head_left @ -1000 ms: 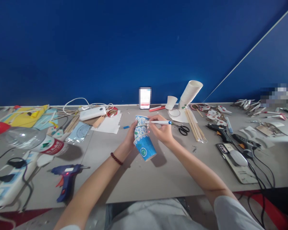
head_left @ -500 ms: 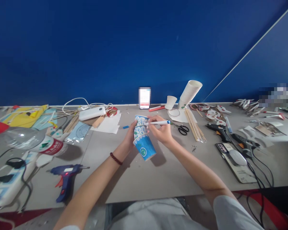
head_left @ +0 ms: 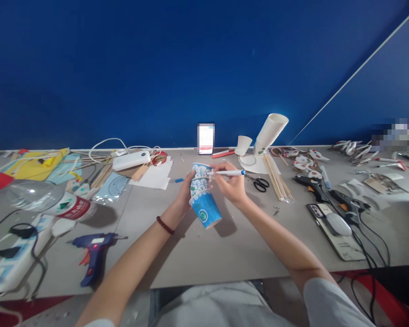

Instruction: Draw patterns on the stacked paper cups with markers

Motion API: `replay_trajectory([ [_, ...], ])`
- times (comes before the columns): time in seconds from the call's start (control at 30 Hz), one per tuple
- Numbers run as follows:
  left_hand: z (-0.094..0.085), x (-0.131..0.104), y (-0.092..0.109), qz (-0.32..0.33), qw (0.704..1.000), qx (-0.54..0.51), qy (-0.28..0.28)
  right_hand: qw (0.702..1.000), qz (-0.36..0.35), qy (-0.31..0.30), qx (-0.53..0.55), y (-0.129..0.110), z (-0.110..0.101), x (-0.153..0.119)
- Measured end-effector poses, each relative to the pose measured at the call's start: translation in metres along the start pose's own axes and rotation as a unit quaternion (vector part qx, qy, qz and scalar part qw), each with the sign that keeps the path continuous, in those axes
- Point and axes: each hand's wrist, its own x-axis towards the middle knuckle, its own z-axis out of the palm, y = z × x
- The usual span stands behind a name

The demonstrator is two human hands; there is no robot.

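Note:
My left hand (head_left: 184, 194) is closed around the left side of joined paper cups (head_left: 206, 206), held tilted above the table. White scallop patterns and blue colouring cover them, with a green round mark on the lowest part. In my right hand (head_left: 232, 184) is a white marker with a blue end (head_left: 232, 172), pinched between thumb and fingers. Its tip meets, or comes very near, the patterned upper cup; which of the two I cannot tell. A small blue cap (head_left: 179, 180) lies on the table just left of the cups.
A lit phone (head_left: 206, 139) leans on the blue wall. Stacked white cups (head_left: 271, 131), scissors (head_left: 260, 184) and wooden sticks (head_left: 277, 177) are to the right. At left lie a blue glue gun (head_left: 94, 254), a large bottle (head_left: 51, 200) and a power strip (head_left: 20, 259).
My right hand and the marker have shifted slightly to the right and up along the upper cup. My left hand and the cups stay almost where they were.

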Motion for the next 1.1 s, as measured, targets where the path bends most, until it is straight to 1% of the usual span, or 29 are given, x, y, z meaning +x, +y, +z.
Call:
replay_trajectory([
  [0.13, -0.0001, 0.0004, -0.0005, 0.007, 1.000, 0.002, -0.006, 1.000, 0.000, 0.002, 0.000, 0.0005, 0.0004, -0.0006],
  [0.53, 0.0014, 0.0014, -0.0007, -0.006, 1.000, -0.006, 0.018, 1.000, -0.005, -0.018, -0.016, 0.0021, 0.0015, -0.0013],
  [0.67, -0.0004, 0.0034, -0.0008, -0.008, 1.000, -0.005, 0.013, 1.000, -0.003, -0.019, -0.017, 0.0015, 0.0019, -0.0011],
  [0.8, -0.0013, 0.0038, -0.0010, -0.003, 1.000, 0.000, 0.005, 1.000, 0.015, -0.018, 0.001, 0.0006, 0.0015, 0.0002],
  [0.97, -0.0022, 0.0031, -0.0013, -0.003, 1.000, 0.010, 0.021, 0.999, 0.032, -0.001, 0.032, 0.0001, 0.0009, 0.0025],
  [1.1, -0.0050, 0.0048, -0.0023, -0.007, 1.000, 0.013, 0.022, 0.998, 0.036, 0.013, 0.056, 0.0021, 0.0015, 0.0027],
])
